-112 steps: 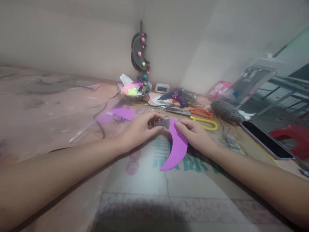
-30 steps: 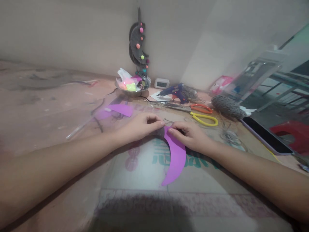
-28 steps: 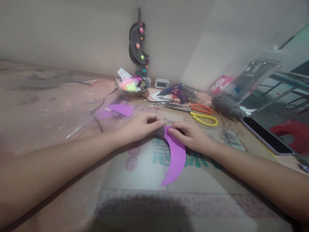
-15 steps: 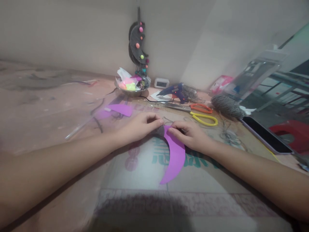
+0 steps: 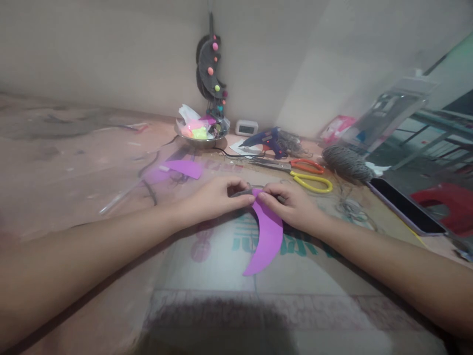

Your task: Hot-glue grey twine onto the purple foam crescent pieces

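Note:
A purple foam crescent (image 5: 269, 236) hangs below my hands, its lower tip pointing left. Grey yarn (image 5: 242, 193) covers its upper left end, mostly hidden behind fingers. My left hand (image 5: 225, 198) is closed on that yarn-wrapped end, thumb and fingertips pinching where grey meets purple. My right hand (image 5: 284, 199) pinches the purple part beside it, thumb in front. The two hands' fingertips almost meet. Whether a loose strand runs between them is too small to tell.
Orange-and-yellow scissors (image 5: 308, 175) lie behind my right hand. Further back are a blue glue gun (image 5: 268, 140), a metal bowl (image 5: 203, 143) and a small white clock (image 5: 247, 127). A grey yarn ball (image 5: 347, 162) and a phone (image 5: 406, 207) stand right. Purple scrap (image 5: 185, 168) lies left.
My left thumb and fingers have shifted right, up to the purple edge, covering more of the grey yarn. The crescent's lower tip has risen slightly.

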Demonstrator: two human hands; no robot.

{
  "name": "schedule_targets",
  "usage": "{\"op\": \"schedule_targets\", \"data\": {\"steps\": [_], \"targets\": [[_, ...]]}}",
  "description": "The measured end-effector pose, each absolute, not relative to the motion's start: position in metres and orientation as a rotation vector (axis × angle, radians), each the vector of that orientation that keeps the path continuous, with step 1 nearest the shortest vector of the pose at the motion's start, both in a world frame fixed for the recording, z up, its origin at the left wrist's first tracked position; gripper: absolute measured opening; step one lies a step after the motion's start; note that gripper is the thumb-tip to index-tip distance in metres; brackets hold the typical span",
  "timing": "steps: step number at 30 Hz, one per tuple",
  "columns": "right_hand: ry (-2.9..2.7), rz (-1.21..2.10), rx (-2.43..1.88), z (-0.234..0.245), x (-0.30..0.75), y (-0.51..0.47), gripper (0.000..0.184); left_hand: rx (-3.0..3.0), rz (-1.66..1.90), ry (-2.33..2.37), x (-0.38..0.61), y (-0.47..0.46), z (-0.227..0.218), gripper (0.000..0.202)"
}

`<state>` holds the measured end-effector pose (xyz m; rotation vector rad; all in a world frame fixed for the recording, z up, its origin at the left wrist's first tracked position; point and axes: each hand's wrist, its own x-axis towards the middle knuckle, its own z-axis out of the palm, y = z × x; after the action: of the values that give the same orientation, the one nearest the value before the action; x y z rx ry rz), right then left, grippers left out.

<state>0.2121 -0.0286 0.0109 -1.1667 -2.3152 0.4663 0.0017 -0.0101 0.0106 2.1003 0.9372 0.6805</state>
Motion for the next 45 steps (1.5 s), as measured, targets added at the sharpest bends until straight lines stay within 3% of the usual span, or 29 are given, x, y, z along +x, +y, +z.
{"op": "schedule_targets", "data": {"steps": [19,34,45], "targets": [[-2.315,0.470,-1.175,0.0112,0.2124,-0.0266,0.032,2.037,0.694,0.942,0.0009,-0.0092,0.0109,0.029],[-2.363,0.437,-1.144,0.0097,0.2119,-0.0286,0.032,2.037,0.651,1.015,0.0037,-0.0140,0.0120,0.020],[-2.328,0.430,-1.144,0.0091,0.2123,-0.0288,0.029,2.093,0.711,0.940,0.0018,-0.0092,0.0083,0.030]]}}
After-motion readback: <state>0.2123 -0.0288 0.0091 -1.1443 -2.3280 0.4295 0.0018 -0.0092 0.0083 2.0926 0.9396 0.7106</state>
